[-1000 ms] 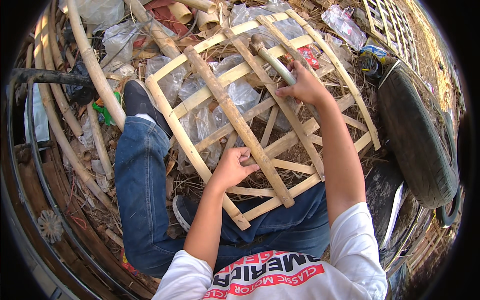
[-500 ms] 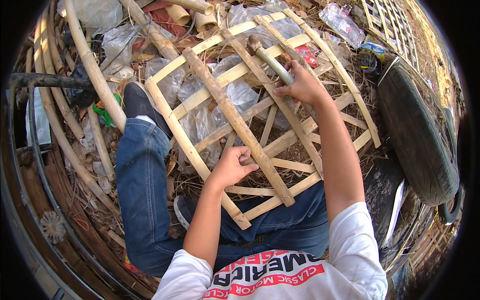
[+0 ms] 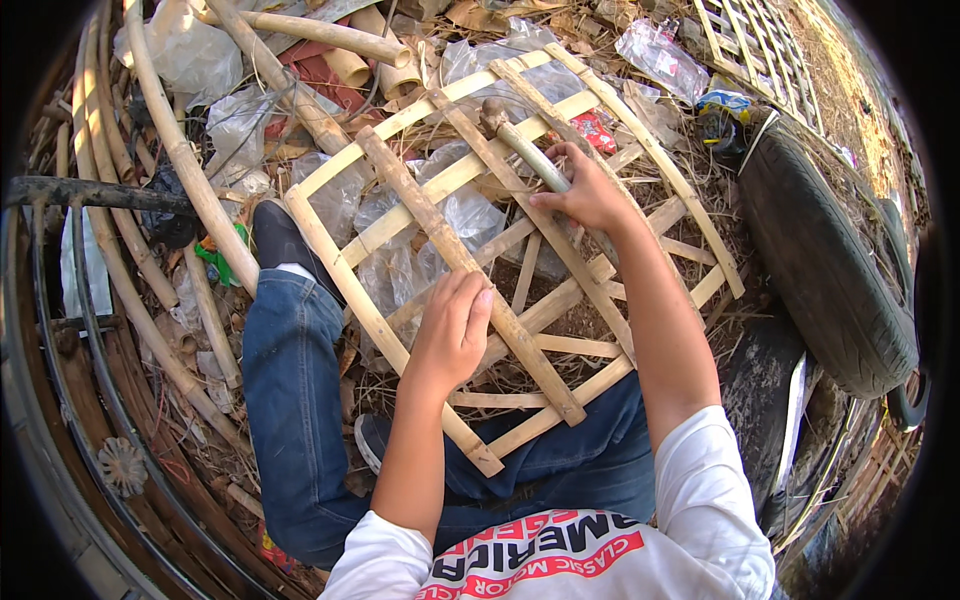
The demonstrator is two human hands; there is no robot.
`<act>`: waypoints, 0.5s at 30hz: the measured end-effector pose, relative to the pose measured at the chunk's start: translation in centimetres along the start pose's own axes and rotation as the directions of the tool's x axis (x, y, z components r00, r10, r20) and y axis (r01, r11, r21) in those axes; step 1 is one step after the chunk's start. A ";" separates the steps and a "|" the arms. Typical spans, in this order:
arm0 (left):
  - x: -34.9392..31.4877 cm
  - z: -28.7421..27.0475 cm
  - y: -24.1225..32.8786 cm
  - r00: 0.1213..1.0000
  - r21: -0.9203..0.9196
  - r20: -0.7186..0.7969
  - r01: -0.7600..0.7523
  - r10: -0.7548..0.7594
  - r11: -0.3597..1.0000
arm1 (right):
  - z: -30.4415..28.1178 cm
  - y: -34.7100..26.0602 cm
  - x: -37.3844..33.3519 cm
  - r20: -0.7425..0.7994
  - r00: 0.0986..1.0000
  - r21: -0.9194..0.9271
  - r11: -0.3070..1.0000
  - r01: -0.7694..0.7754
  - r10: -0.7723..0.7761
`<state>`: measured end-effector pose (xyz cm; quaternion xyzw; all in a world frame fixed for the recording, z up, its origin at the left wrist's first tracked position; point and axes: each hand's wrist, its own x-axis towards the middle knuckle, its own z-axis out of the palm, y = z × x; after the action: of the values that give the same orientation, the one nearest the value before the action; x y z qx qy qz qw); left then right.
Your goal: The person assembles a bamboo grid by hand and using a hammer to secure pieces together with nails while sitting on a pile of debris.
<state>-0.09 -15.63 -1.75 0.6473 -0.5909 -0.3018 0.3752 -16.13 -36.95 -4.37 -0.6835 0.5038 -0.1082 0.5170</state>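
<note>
A lattice of crossed bamboo slats (image 3: 432, 200) lies tilted in front of me, its near edge over my bent leg. My right hand (image 3: 590, 195) is closed around a hammer (image 3: 541, 163) with a pale, tube-like handle and a rusty head. The hammer is held above the slats in the lattice's upper right part. My left hand (image 3: 452, 330) rests at a long slat left of the middle, its fingers pressed together against that slat. Whatever sits in those fingertips, if anything, is hidden.
Curved bamboo poles (image 3: 180, 150) and a black metal frame (image 3: 85, 200) stand at the left. A worn tyre (image 3: 830, 260) leans at the right. Plastic bags (image 3: 190, 55) and dry litter cover the ground. Another lattice (image 3: 760, 50) is at the far right.
My left hand has moved up along the slat, and its fingers have closed in against it. My right hand, with the hammer, has shifted slightly left in the picture.
</note>
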 end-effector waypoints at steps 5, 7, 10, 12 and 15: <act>4.0 0.9 -2.0 0.985 -0.009 -0.049 -0.167 0.167 0.986 | 0.4 0.6 -0.1 -0.035 0.999 0.076 0.996 0.040 -0.037; 5.2 1.3 -2.2 0.974 -0.005 -0.069 -0.215 0.214 0.977 | 0.5 1.0 0.0 -0.040 0.998 0.088 0.995 0.050 -0.047; 6.4 2.4 -2.8 0.975 -0.053 -0.087 -0.208 0.203 0.977 | 0.5 1.5 0.3 -0.027 0.998 0.107 0.993 0.053 -0.051; 7.0 3.3 -3.3 0.981 -0.123 -0.093 -0.181 0.170 0.976 | 0.4 1.5 0.1 -0.012 0.999 0.135 0.990 0.034 -0.033; 7.9 3.8 -3.7 0.996 -0.225 -0.042 -0.080 0.073 0.971 | 0.3 2.2 0.8 0.031 0.999 0.213 0.976 0.035 -0.042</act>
<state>-0.37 -23.87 -6.46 0.5819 -0.5709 -0.3417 0.4677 -16.82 -37.31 -6.64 -0.6359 0.4669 -0.1594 0.5936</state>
